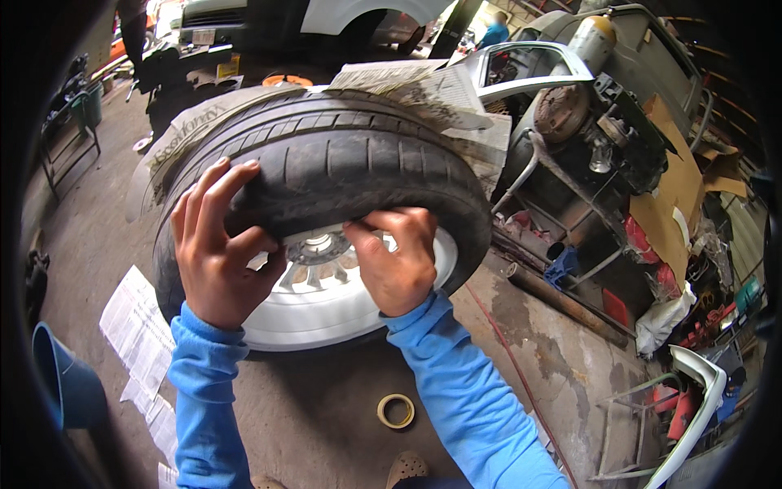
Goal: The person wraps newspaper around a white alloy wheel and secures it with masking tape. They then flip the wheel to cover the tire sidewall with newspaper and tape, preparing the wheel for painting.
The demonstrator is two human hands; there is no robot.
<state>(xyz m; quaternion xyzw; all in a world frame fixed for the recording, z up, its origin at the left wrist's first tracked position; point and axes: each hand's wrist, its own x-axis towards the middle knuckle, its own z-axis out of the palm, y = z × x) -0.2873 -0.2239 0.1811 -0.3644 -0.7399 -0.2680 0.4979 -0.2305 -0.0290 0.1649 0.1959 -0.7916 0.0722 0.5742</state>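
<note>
A black car tyre (pixel 350 163) with grooved tread leans in front of me, mounted on a white spoked wheel rim (pixel 326 322). My left hand (pixel 218 261) lies over the tyre's left side. Its fingers curl onto the tread and sidewall, with the thumb bent in by the rim's upper edge. At the right of the hub, my right hand (pixel 397 261) is closed, thumb and forefinger pressed together where sidewall meets rim. Whatever those fingertips pinch is too small or hidden to make out. On the floor below lies a roll of yellowish tape (pixel 397 425).
Newspaper sheets (pixel 391 77) stick up behind the tyre, and more newspaper (pixel 138 330) lies left of it. A blue bucket (pixel 69 383) stands at the left. On the right are a rusty pipe (pixel 562 306), a metal stand (pixel 570 191) and a white door frame (pixel 529 69).
</note>
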